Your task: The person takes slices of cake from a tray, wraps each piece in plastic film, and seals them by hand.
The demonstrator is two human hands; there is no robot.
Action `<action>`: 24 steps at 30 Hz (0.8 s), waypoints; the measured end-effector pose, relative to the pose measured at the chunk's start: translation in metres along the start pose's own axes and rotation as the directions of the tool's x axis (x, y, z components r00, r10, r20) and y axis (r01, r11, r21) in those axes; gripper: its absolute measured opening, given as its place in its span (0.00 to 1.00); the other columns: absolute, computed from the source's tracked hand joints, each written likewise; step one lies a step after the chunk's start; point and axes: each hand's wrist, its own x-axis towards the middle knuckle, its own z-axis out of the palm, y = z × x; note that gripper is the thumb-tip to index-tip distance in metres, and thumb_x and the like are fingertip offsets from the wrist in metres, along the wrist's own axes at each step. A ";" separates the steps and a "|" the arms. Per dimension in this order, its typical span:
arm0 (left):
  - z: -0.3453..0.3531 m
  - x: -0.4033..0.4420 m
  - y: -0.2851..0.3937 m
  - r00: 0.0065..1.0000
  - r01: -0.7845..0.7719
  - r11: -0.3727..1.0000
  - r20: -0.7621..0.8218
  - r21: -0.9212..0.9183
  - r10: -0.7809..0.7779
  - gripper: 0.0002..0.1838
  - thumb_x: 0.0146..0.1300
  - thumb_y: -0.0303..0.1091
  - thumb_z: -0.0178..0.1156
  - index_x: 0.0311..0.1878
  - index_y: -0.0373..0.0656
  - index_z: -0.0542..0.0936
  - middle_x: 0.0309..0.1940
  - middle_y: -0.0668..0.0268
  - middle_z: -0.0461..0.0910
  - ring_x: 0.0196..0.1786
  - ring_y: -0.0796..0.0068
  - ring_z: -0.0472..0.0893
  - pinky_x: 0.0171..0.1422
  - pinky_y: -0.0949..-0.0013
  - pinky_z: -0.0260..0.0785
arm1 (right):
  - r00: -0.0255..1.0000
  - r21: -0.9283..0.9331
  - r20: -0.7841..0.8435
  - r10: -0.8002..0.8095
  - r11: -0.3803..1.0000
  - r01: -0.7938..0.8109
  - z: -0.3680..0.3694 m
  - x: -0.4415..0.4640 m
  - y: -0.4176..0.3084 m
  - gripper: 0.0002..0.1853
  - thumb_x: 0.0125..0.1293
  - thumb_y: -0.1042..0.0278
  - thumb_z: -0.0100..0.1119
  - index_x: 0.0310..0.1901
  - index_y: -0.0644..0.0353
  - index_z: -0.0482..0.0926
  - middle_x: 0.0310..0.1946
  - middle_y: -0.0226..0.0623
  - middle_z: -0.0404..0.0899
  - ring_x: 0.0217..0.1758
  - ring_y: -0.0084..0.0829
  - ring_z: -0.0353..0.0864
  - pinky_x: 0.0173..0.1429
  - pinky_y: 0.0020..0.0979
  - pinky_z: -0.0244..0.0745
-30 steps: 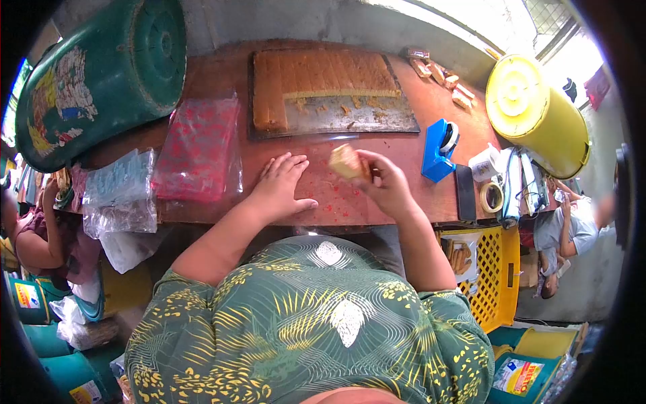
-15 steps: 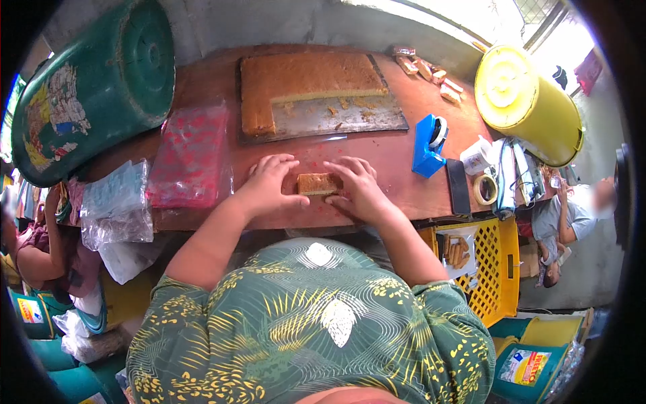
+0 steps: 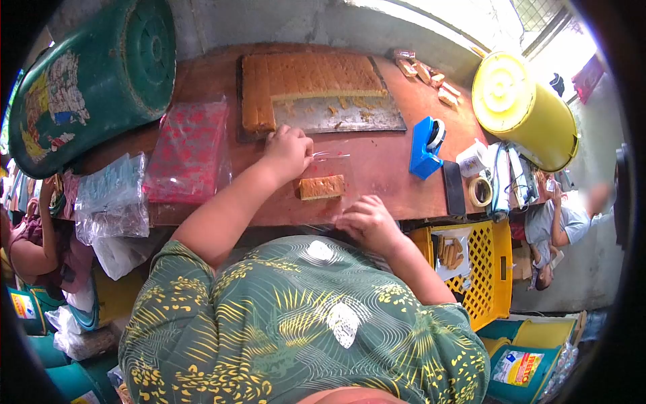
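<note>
Since the earlier frame, your left hand has moved up to the near-left corner of the tray, and your right hand has come off the cake slice and drawn back towards you. The single slice lies on the table just nearer to you than the tray, apart from both hands, apparently set there on clear film so both hands can work around it. Your left fingers are curled; whether they grip the film cannot be told. Your right fingertips are bunched nearly together, perhaps on a film edge, but the hold is unclear. The tray carries one partly cut cake sheet. Left of the tray lies one red-patterned plastic pile; right of it stand one blue tape dispenser and, beyond that, roughly six small pieces, probably kept aside.
</note>
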 end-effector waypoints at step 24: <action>-0.044 -0.031 0.045 0.989 -0.099 0.994 0.103 -0.049 0.103 0.38 0.64 0.39 0.73 0.76 0.49 0.70 0.44 0.63 0.89 0.47 0.57 0.88 0.56 0.51 0.75 | 0.972 0.263 -0.119 0.202 0.951 -0.165 -0.013 0.084 0.018 0.11 0.57 0.66 0.75 0.36 0.57 0.81 0.37 0.39 0.84 0.45 0.46 0.84 0.54 0.45 0.77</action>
